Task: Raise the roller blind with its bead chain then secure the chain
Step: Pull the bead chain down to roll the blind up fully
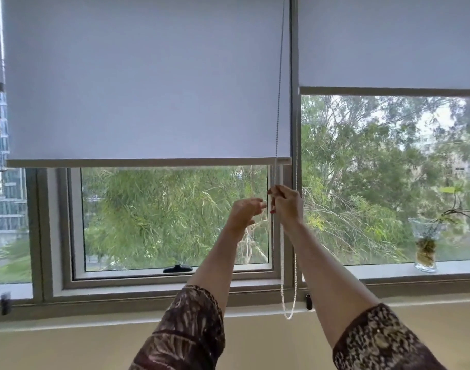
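A pale grey roller blind (143,84) covers most of the left window, its bottom bar level with the upper part of the opening pane. Its white bead chain (278,108) runs down the blind's right edge and hangs in a loop (288,303) near the sill. My right hand (286,202) is raised just below the blind's bottom bar, fingers pinched around the chain. My left hand (246,209) hovers right beside it, fingers spread and curled, holding nothing that I can see.
A second blind (388,41) on the right window sits higher. A glass vase with a plant (426,244) stands on the right sill. A black window handle (178,268) sits on the lower frame. A small black clip (308,301) is fixed on the frame beside the chain loop.
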